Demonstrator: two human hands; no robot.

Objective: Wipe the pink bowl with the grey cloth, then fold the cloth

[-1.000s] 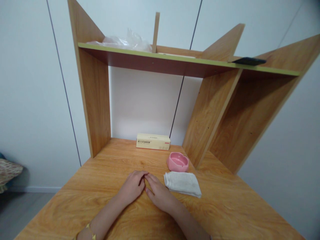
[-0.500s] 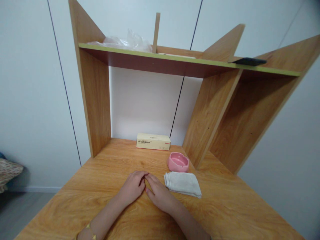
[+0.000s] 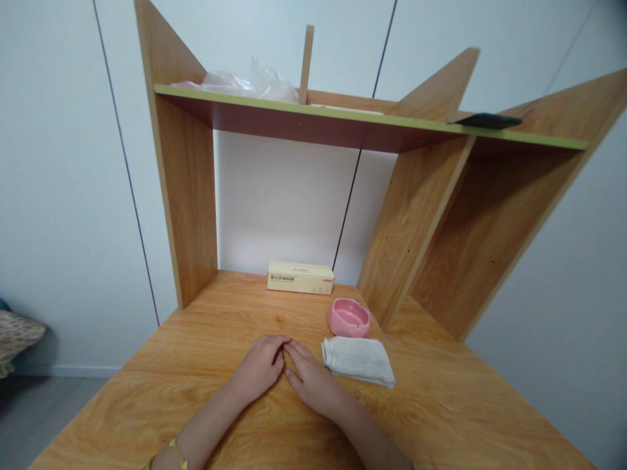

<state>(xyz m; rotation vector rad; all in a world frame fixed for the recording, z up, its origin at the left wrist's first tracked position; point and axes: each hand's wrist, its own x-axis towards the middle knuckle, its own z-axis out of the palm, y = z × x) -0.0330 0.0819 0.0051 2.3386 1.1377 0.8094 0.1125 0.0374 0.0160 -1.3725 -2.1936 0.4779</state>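
My left hand (image 3: 259, 369) rests on the wooden desk (image 3: 294, 431), palm down, its fingers loosely bent and nothing seen in them. Its fingertips meet those of my right hand (image 3: 312, 378), which lies flat with fingers stretched and holds nothing. Closest to my right hand is a folded white cloth (image 3: 360, 359), just right of it and apart from it. Behind the cloth stands a pink ashtray (image 3: 349, 318) with notches in its rim. Farther back, a cream cling film box (image 3: 300, 279) lies lengthwise near the wall. The space under both palms is hidden.
A wooden shelf unit (image 3: 191, 209) rises from the back of the desk, with upright panels left and right. On its upper board (image 3: 343, 114) lie a crumpled clear plastic bag (image 3: 249, 83) and a dark flat object (image 3: 490, 121). Patterned fabric (image 3: 19, 336) shows at far left.
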